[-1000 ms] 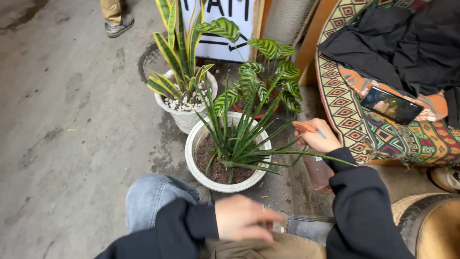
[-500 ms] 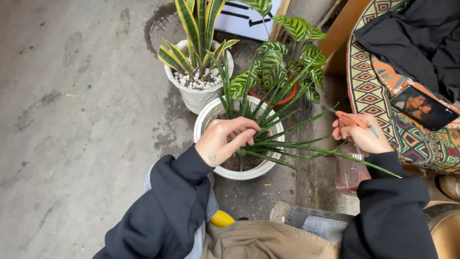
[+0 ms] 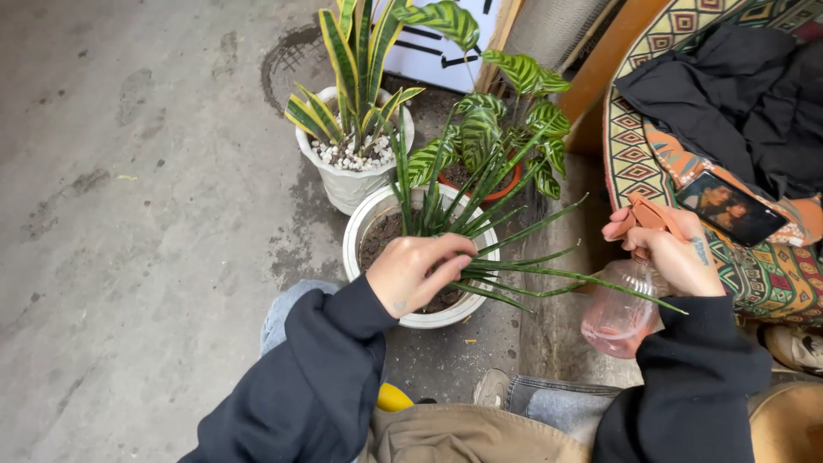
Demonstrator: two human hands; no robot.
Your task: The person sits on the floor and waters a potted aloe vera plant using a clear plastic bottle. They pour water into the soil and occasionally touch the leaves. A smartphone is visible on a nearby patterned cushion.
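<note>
Leaves (image 3: pixel 514 274) pinched in the left hand (image 3: pixel 416 274) may snap if tugged, while the right hand (image 3: pixel 677 257), closed around the pink spray bottle (image 3: pixel 621 313) at centre right, could overspray

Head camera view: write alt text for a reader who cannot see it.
A person's left hand holds the thin green leaves of a plant in a white pot, while the right hand grips a pink spray bottle beside it. Two more potted plants stand behind on the concrete floor.
</note>
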